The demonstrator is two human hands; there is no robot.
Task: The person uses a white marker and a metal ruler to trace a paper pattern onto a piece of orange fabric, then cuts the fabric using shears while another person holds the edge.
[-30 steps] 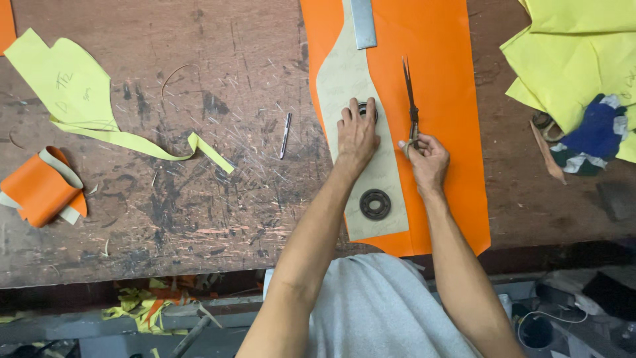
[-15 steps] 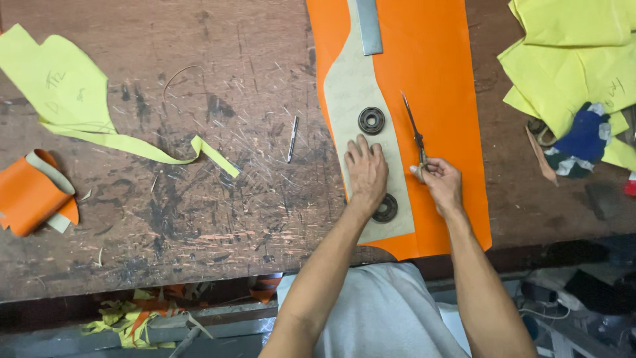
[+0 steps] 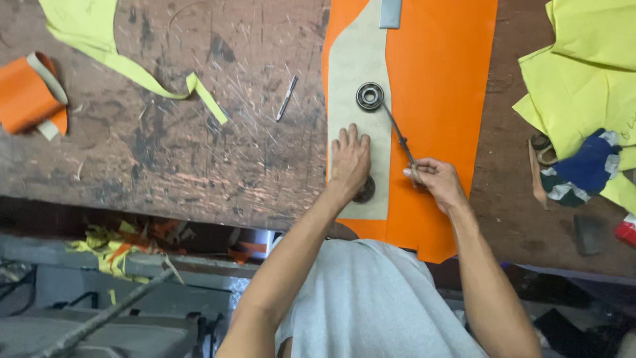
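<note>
Scarred, dark-stained wood makes up the worktable (image 3: pixel 199 152), seen from above with its near edge running across the lower part of the view. On it, the left hand (image 3: pixel 350 159) lies flat with its fingers spread, pressing down on a beige pattern piece (image 3: pixel 358 73); it grasps nothing. Just under the heel of that hand a round metal ring weight (image 3: pixel 365 191) peeks out, resting on the same pattern piece. The right hand (image 3: pixel 437 182) is closed around the handle end of a slim metal tool (image 3: pixel 397 131), which looks like a pair of closed scissors, though the blades are too thin to tell for sure. The tool's tip points up and to the left, ending just beside a second ring weight (image 3: pixel 370 96) that sits near the pattern's right edge. The pattern piece lies on top of a large orange sheet (image 3: pixel 444 79), which hangs slightly over the table's near edge. A grey rectangular piece (image 3: pixel 390 12) rests at the top of the pattern. Left of the orange sheet a small metal rod (image 3: pixel 287 98) lies on bare wood, and further left a curling yellow-green strip (image 3: pixel 119 56) and a rolled orange scrap (image 3: pixel 30 96). Well to the right sit yellow-green sheets (image 3: pixel 589 73) with a blue and white cloth (image 3: pixel 586 169) on them.
</note>
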